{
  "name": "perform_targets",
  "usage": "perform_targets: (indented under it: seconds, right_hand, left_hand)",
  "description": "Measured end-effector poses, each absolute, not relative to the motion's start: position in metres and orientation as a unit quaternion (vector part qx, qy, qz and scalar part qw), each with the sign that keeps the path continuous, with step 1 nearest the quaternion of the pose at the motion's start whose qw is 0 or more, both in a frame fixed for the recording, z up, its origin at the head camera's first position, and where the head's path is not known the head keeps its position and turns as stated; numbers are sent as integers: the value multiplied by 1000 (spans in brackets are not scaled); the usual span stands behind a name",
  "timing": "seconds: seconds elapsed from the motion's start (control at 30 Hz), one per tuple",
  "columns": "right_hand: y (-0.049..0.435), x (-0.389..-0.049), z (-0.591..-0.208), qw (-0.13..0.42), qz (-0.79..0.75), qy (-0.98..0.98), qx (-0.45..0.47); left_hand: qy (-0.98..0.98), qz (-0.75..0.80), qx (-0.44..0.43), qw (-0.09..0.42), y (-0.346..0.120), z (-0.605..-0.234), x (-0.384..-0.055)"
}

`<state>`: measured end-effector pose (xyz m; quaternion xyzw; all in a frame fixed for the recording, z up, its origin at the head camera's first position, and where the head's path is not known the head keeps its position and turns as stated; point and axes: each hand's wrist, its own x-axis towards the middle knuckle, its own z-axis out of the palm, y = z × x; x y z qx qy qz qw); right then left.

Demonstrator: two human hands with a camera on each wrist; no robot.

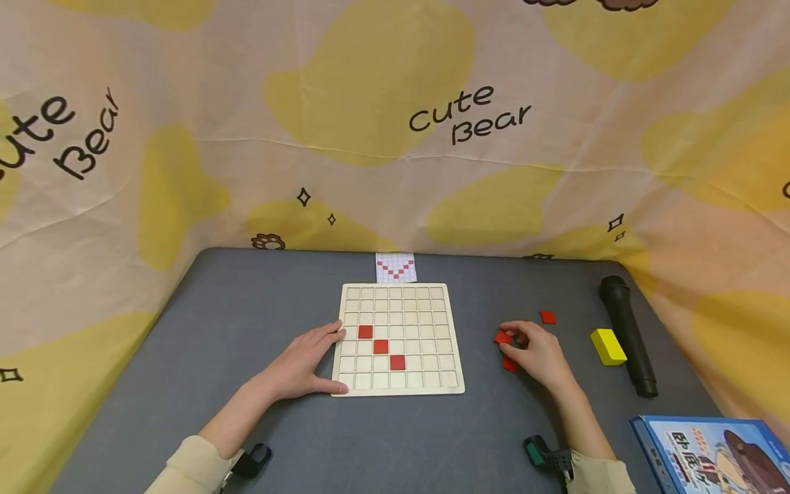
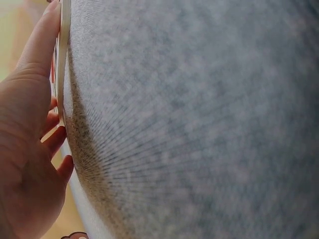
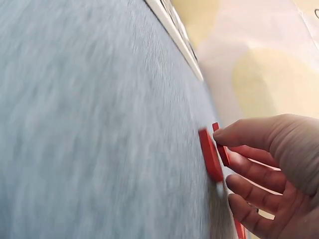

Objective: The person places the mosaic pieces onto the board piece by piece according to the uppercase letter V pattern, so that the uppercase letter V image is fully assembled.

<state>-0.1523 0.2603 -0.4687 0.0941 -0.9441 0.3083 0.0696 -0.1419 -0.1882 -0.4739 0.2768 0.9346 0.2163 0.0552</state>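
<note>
A pale board point(image 1: 425, 346) with a square grid lies mid-table, three red tiles sitting in a diagonal on it, among them a middle one point(image 1: 380, 346). My left hand point(image 1: 302, 363) rests along the board's left edge, thumb at the near corner and fingers stretched towards the far side. To the right of the board, my right hand point(image 1: 538, 351) pinches a red square tile point(image 3: 223, 152) between thumb and fingertips. Another red tile point(image 3: 211, 157) lies on the table just by the pinched one. Farther back lies a red tile point(image 1: 548, 318) on its own.
Behind the board is a small card point(image 1: 396, 268) printed with a red V pattern on a grid. At the right are a yellow block point(image 1: 607, 347), a black microphone point(image 1: 629, 336) and a blue box point(image 1: 710, 453). A patterned cloth point(image 1: 395, 123) hangs behind the grey table point(image 1: 247, 295).
</note>
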Motion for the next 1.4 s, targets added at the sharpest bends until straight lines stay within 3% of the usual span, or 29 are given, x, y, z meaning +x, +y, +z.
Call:
perform_targets:
  seconds: [0.93,1.4]
  right_hand:
    - [124,-182,-462,48,384,-896,217]
    - [74,-193,-463,0,399,-884,243]
  left_hand:
    - [933,217,284,44,-189,-474,-144]
    - [934,222,273,57,-188,-474,-143]
